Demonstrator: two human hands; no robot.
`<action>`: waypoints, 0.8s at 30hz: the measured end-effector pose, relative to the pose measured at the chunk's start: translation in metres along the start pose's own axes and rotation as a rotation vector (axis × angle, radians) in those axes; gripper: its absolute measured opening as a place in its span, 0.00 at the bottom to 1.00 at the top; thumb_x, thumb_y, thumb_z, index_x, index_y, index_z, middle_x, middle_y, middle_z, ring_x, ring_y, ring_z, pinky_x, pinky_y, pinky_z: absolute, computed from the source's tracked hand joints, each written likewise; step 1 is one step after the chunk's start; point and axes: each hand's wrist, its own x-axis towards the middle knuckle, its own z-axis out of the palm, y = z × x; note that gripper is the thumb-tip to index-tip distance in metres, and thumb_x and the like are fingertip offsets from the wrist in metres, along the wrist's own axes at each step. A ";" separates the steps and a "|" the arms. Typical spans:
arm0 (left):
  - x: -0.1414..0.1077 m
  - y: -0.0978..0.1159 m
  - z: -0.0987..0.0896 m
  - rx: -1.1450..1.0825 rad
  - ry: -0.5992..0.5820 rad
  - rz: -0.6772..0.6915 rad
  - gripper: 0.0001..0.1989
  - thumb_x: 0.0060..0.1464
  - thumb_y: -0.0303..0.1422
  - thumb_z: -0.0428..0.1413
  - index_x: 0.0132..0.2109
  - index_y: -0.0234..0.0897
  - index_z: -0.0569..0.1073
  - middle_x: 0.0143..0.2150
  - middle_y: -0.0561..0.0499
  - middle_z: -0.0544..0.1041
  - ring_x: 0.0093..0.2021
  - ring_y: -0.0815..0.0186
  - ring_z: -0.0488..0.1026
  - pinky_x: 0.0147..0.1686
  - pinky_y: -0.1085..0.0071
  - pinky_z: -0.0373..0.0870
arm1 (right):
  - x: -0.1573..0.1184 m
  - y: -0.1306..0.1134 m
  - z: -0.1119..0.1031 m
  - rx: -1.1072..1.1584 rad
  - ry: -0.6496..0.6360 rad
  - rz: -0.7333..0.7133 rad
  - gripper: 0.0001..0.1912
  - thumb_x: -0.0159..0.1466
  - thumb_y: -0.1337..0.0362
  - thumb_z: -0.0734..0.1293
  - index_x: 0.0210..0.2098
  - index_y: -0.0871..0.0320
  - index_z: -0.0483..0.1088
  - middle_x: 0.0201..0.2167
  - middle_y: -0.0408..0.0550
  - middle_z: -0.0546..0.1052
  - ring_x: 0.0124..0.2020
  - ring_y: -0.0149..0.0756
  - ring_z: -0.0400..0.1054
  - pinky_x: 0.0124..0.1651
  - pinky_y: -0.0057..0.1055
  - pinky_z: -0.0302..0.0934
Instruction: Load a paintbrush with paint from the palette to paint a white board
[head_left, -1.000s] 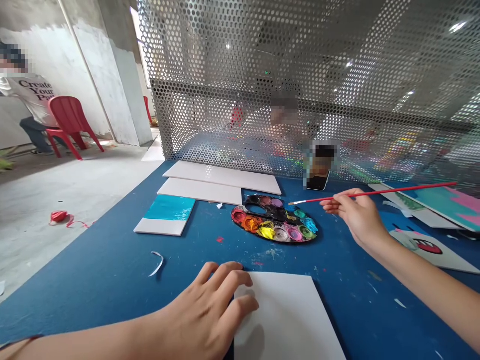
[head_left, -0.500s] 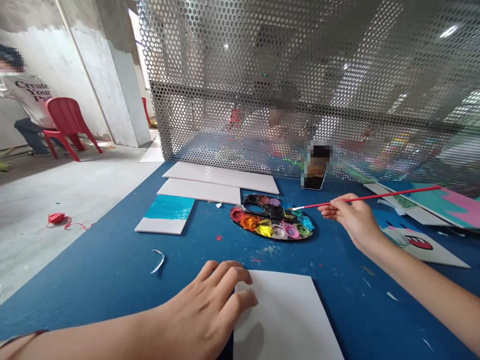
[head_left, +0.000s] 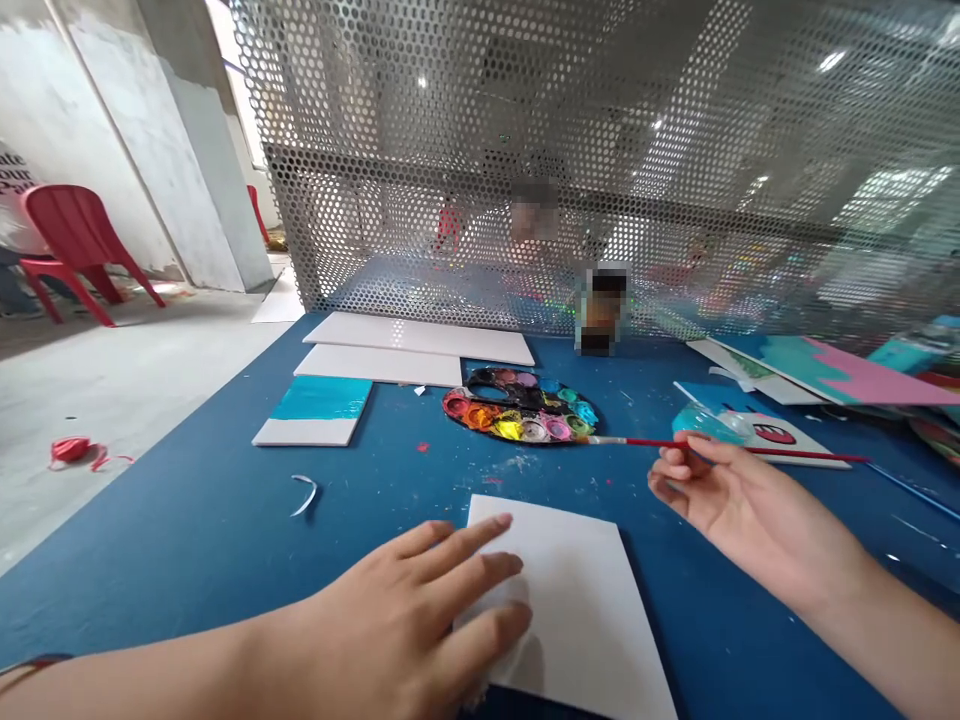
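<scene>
My left hand point(head_left: 442, 610) lies over the left edge of a blank white board point(head_left: 585, 590), its fingers spread. Something pale and blurred shows beneath those fingers; I cannot make out what it is. Between the thumb and fingers of my right hand point(head_left: 765, 510) is a thin red paintbrush point(head_left: 649, 441), held nearly level with its bristles pointing left. The bristle tip is at the right front rim of a black oval paint palette point(head_left: 536, 399), near the green well. Red, orange, yellow, white, pink and other paints fill the palette's wells.
On the blue table point(head_left: 202, 520), a board half painted blue point(head_left: 322, 400) and long white boards point(head_left: 420, 338) lie at back left. A phone point(head_left: 600, 325) leans near the perforated metal screen point(head_left: 420, 120). Painted boards point(head_left: 825, 365) and a blue stick point(head_left: 911, 487) are at right.
My right hand has brought the brush down and toward me, from the palette's far right wells to its front right rim. My left hand's fingers have straightened over the board. The view has shifted right.
</scene>
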 end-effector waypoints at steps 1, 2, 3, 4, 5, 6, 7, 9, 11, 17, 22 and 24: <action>0.000 0.001 0.000 0.030 0.019 0.042 0.18 0.74 0.31 0.42 0.64 0.33 0.65 0.67 0.40 0.72 0.69 0.48 0.67 0.58 0.55 0.71 | -0.006 0.002 -0.001 0.000 -0.033 0.002 0.09 0.48 0.68 0.81 0.25 0.56 0.77 0.23 0.40 0.73 0.25 0.29 0.70 0.35 0.33 0.81; 0.001 0.001 0.000 0.057 0.037 0.069 0.20 0.75 0.30 0.38 0.64 0.32 0.67 0.67 0.40 0.73 0.67 0.51 0.69 0.57 0.57 0.70 | -0.011 0.004 -0.001 0.001 -0.072 0.007 0.11 0.48 0.66 0.82 0.25 0.56 0.77 0.23 0.39 0.74 0.26 0.30 0.71 0.38 0.38 0.82; 0.001 0.001 0.000 0.078 0.057 0.082 0.21 0.75 0.29 0.35 0.63 0.32 0.68 0.66 0.40 0.73 0.65 0.52 0.71 0.56 0.59 0.70 | -0.015 0.006 0.000 0.005 -0.112 0.016 0.13 0.48 0.65 0.83 0.25 0.56 0.77 0.24 0.39 0.74 0.27 0.31 0.71 0.42 0.43 0.82; 0.003 0.001 0.000 0.087 0.079 0.087 0.22 0.75 0.29 0.35 0.62 0.32 0.69 0.65 0.40 0.74 0.63 0.52 0.73 0.55 0.59 0.71 | -0.019 0.008 0.000 0.012 -0.145 0.029 0.13 0.49 0.64 0.84 0.26 0.56 0.77 0.25 0.39 0.75 0.29 0.32 0.72 0.44 0.49 0.81; 0.004 0.000 0.000 0.091 0.102 0.086 0.22 0.75 0.29 0.35 0.61 0.33 0.70 0.63 0.41 0.76 0.59 0.53 0.75 0.53 0.59 0.71 | -0.021 0.010 0.000 0.019 -0.170 0.046 0.13 0.51 0.63 0.84 0.27 0.56 0.77 0.26 0.39 0.76 0.30 0.33 0.73 0.46 0.53 0.81; 0.005 0.000 0.000 0.091 0.127 0.078 0.22 0.76 0.28 0.35 0.58 0.33 0.72 0.59 0.42 0.78 0.54 0.54 0.76 0.51 0.60 0.72 | -0.023 0.011 0.000 0.027 -0.183 0.062 0.12 0.52 0.63 0.84 0.28 0.56 0.78 0.27 0.39 0.76 0.31 0.34 0.74 0.47 0.56 0.80; 0.006 0.001 -0.001 0.090 0.149 0.065 0.21 0.76 0.27 0.36 0.55 0.34 0.74 0.54 0.43 0.80 0.48 0.56 0.77 0.47 0.61 0.73 | -0.024 0.013 0.000 0.034 -0.186 0.073 0.11 0.54 0.63 0.83 0.28 0.56 0.78 0.28 0.39 0.77 0.32 0.34 0.74 0.47 0.58 0.79; 0.009 0.002 -0.003 0.091 0.184 0.039 0.22 0.76 0.25 0.36 0.48 0.34 0.76 0.43 0.45 0.80 0.36 0.60 0.74 0.38 0.63 0.72 | -0.025 0.015 0.000 0.039 -0.195 0.061 0.09 0.57 0.64 0.81 0.30 0.55 0.78 0.29 0.39 0.76 0.34 0.35 0.74 0.47 0.60 0.79; 0.010 0.004 -0.005 0.104 0.201 0.015 0.24 0.76 0.24 0.35 0.44 0.33 0.76 0.36 0.48 0.77 0.29 0.62 0.69 0.30 0.64 0.68 | -0.024 0.017 -0.001 0.034 -0.207 0.005 0.08 0.59 0.64 0.80 0.30 0.55 0.77 0.28 0.38 0.75 0.33 0.33 0.73 0.49 0.59 0.78; 0.008 0.005 0.000 0.072 0.170 -0.012 0.15 0.70 0.21 0.43 0.48 0.33 0.74 0.36 0.49 0.75 0.29 0.61 0.70 0.31 0.64 0.69 | -0.019 0.017 -0.007 0.005 -0.185 0.101 0.11 0.56 0.62 0.81 0.30 0.52 0.76 0.28 0.38 0.76 0.33 0.35 0.73 0.49 0.59 0.78; 0.006 0.000 0.005 0.046 0.134 -0.213 0.11 0.64 0.33 0.58 0.52 0.37 0.71 0.50 0.44 0.78 0.46 0.53 0.77 0.42 0.59 0.76 | -0.025 0.016 -0.013 -0.043 -0.074 0.131 0.19 0.44 0.60 0.86 0.31 0.49 0.78 0.26 0.39 0.76 0.30 0.36 0.73 0.34 0.43 0.82; 0.006 0.000 0.005 0.050 0.130 -0.235 0.14 0.64 0.38 0.59 0.53 0.37 0.71 0.53 0.43 0.78 0.49 0.51 0.77 0.44 0.56 0.77 | -0.025 0.016 -0.015 -0.010 -0.013 0.118 0.21 0.41 0.61 0.86 0.31 0.49 0.77 0.28 0.39 0.77 0.31 0.36 0.74 0.36 0.42 0.82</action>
